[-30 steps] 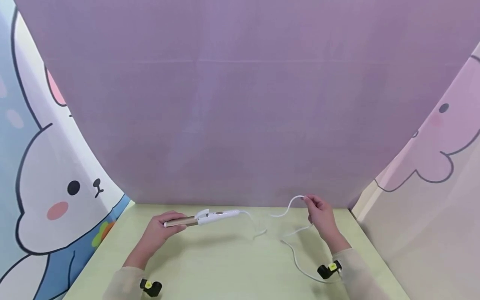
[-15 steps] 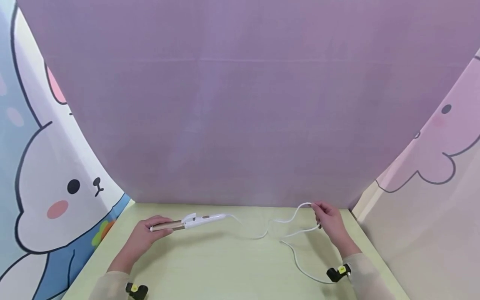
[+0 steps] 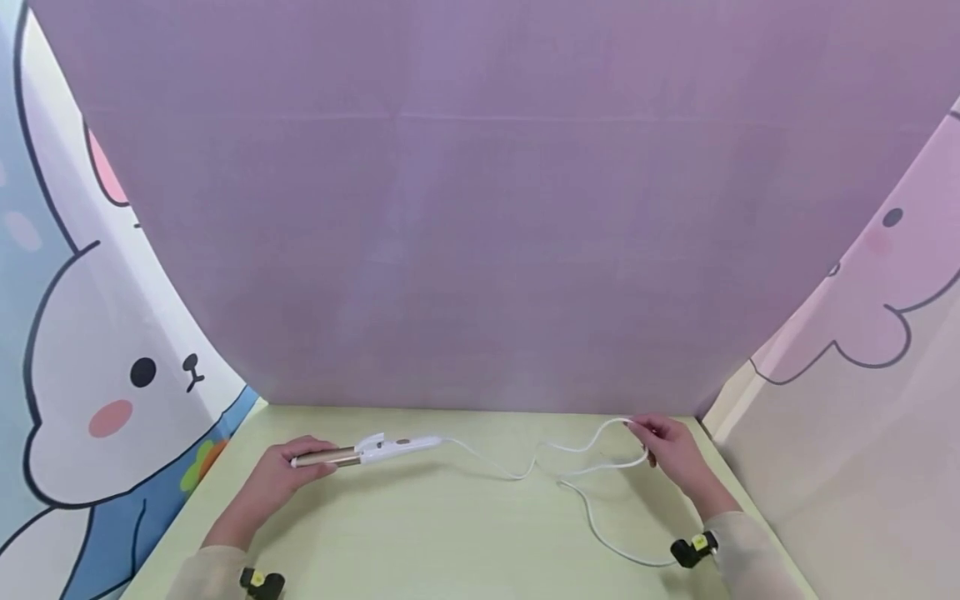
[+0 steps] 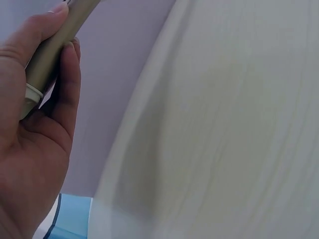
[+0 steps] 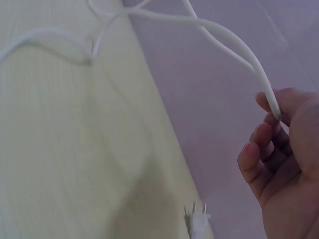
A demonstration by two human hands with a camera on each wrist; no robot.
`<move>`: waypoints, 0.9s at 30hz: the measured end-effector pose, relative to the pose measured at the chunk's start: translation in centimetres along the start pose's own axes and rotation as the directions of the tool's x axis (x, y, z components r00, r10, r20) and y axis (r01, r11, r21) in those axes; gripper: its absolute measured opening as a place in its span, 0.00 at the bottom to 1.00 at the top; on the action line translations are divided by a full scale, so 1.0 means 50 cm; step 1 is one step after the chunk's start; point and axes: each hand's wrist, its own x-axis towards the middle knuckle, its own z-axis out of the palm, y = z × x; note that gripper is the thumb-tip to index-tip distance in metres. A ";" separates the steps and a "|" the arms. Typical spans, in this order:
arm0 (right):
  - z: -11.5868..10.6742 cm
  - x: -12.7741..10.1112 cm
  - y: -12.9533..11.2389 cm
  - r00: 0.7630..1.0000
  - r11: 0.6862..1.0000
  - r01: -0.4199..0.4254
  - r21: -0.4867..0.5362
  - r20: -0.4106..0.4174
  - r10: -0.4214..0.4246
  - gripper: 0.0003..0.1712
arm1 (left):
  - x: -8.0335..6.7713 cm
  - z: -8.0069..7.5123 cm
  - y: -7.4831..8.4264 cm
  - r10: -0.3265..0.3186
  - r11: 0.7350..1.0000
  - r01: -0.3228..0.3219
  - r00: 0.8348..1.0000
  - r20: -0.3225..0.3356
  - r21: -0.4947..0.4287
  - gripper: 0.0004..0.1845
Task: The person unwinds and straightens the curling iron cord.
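Observation:
My left hand (image 3: pixel 277 483) grips the gold barrel of a white-handled curling iron (image 3: pixel 401 448) by its tip end, on the left side of the table. In the left wrist view, thumb and fingers close round the gold barrel (image 4: pixel 62 42). From the handle a white power cord (image 3: pixel 517 477) runs in curves to the right. My right hand (image 3: pixel 678 457) pinches a bend of that cord between thumb and forefinger, with the other fingers loosely curled. At the bottom of the right wrist view shows a white plug (image 5: pixel 198 224) with metal prongs.
The pale yellow-green table (image 3: pixel 450 533) meets a mauve backdrop (image 3: pixel 480 250) at its far edge. A cartoon-printed sheet (image 3: pixel 112 358) stands at the left, another panel (image 3: pixel 862 433) at the right. A further stretch of cord lies on the table towards my right wrist.
My left hand has moved left and slightly lower with the curling iron. My right hand has moved right and down with the cord, so the hands are farther apart.

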 end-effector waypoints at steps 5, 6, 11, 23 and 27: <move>-0.018 -0.005 0.020 1.000 0.995 0.024 -0.095 0.000 -0.024 0.12 | -0.001 -0.012 -0.019 0.001 0.999 -0.002 1.000 0.022 0.046 0.18; -0.021 -0.005 0.025 1.000 0.993 0.030 -0.116 -0.001 -0.031 0.11 | -0.002 -0.014 -0.023 0.002 0.998 -0.003 1.000 0.028 0.057 0.18; -0.034 -0.010 0.044 1.000 0.991 -0.001 -0.136 0.014 0.003 0.14 | -0.004 -0.025 -0.037 -0.011 0.994 0.005 0.999 0.053 0.107 0.18; -0.048 -0.018 0.092 0.993 0.986 -0.105 -0.126 0.047 0.112 0.13 | -0.008 -0.047 -0.059 -0.088 0.974 0.065 0.991 0.102 0.217 0.16; -0.049 -0.017 0.110 0.993 0.983 -0.110 -0.144 0.022 0.115 0.12 | -0.007 -0.052 -0.064 -0.101 0.964 0.073 0.990 0.099 0.255 0.17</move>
